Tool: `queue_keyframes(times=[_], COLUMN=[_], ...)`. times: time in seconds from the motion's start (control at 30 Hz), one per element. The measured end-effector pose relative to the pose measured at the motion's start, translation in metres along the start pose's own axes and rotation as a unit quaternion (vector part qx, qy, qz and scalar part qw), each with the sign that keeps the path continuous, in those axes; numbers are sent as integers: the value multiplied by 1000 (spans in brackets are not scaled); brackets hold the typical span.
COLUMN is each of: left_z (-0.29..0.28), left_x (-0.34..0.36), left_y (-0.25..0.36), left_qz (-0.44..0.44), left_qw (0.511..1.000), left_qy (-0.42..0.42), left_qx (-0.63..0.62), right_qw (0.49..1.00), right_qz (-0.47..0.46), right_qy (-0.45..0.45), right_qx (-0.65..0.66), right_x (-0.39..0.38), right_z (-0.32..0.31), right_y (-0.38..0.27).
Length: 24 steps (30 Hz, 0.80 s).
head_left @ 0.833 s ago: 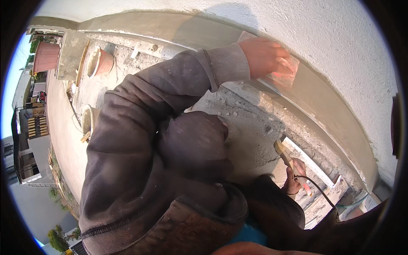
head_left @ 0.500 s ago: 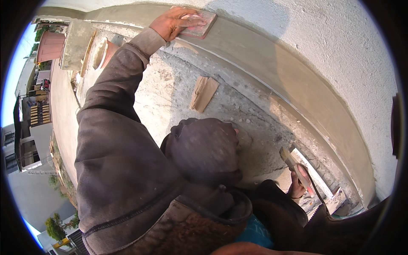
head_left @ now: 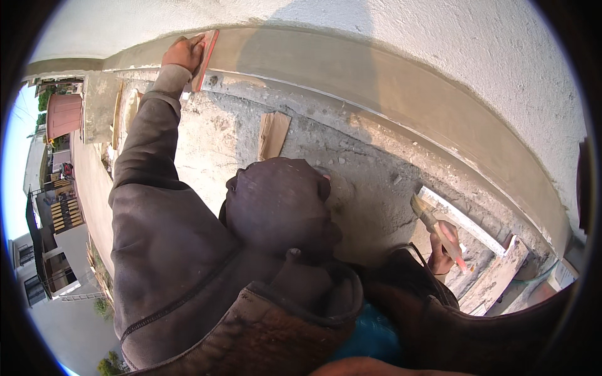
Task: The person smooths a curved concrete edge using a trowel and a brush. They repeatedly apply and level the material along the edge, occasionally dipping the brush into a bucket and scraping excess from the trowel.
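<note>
Noted from close by: 2 hands, 2 tools. Left hand (head_left: 184, 54), arm (head_left: 145, 144) stretched far out, closed on a red-edged float (head_left: 208, 59) at the grey plaster band (head_left: 407, 88); gripped from behind, presumably so its flat face can meet the wall. Float looks tilted; full contact: cannot tell. Right hand (head_left: 444, 243), well apart, wrapped round a brush (head_left: 433, 224), bristles (head_left: 419, 205) angled up and away, probably clear of the rough ground (head_left: 370, 194). 1 split board (head_left: 273, 135) lies between the hands; 1 white strip (head_left: 464, 219) just beyond the right.
</note>
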State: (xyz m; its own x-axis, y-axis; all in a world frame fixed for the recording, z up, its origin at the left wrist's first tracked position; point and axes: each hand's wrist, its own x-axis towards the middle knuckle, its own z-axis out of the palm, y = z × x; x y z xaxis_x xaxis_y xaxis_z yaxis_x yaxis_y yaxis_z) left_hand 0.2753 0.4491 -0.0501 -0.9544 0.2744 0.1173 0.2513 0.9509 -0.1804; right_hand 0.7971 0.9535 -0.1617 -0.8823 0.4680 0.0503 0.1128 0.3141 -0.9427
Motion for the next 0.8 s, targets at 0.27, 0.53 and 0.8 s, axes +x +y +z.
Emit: queue_keyframes(times=[0.27,0.53,0.8], left_z=[-59,-61,-7], left_x=[-69,-85,-15], left_y=[227,254,-24], left_qz=[99,194,1], left_qw=[988,969,997], left_qy=[42,56,36], left_qx=[-111,-143,63], right_qw=[995,997,997], right_qz=[-54,-71,-27], right_qy=[-33,-26,-44], right_qx=[73,13,56], right_x=[5,4,9], right_z=[9,6,21], right_y=[5,12,11])
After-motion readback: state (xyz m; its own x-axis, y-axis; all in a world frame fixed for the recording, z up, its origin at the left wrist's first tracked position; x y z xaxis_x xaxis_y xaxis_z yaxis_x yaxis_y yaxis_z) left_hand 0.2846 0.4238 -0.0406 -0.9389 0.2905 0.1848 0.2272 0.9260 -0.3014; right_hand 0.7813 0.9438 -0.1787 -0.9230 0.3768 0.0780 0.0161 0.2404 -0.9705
